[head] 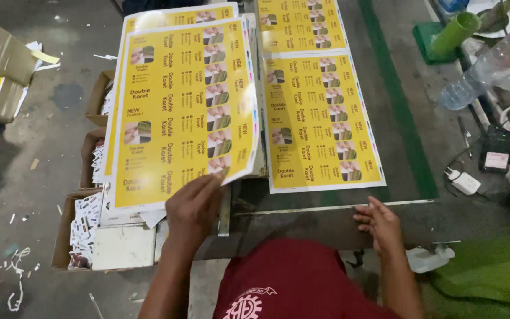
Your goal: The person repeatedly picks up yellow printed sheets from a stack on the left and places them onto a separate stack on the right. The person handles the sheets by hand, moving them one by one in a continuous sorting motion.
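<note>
Closest to the lens, at 6 o'clock: red shirt (284, 277) filling the bottom edge. Above it, dark counter (326, 221) with a pale front strip.

Work apparently midway: left stack of yellow printed sheets (178, 112) at 11 o'clock, top sheet lifted and curling at its near right corner; right stack of printed sheets (320, 124) at 1 o'clock lying flat, near edge just past the counter's front strip. Further yellow sheets (299, 23) at 12 o'clock, beyond both. Count of sheets done or left: cannot tell.

Left hand (193, 207) at 7 o'clock, fingers loosely spread, fingertips pinching up the near corner of the lifted sheet. Right hand (379, 224) at 5 o'clock, half curled, resting on the counter edge, holding nothing, just short of the right stack.

Around, largest first: cardboard boxes (81, 227) of small cut cards at 8 o'clock, on the floor just beside the left stack; green cloth (491, 277) at 4 o'clock; plastic water bottle (491, 65) at 2 o'clock; green tube (455, 32) beside it; white charger plug (463, 182) at 3 o'clock. Nothing lying across either stack.
</note>
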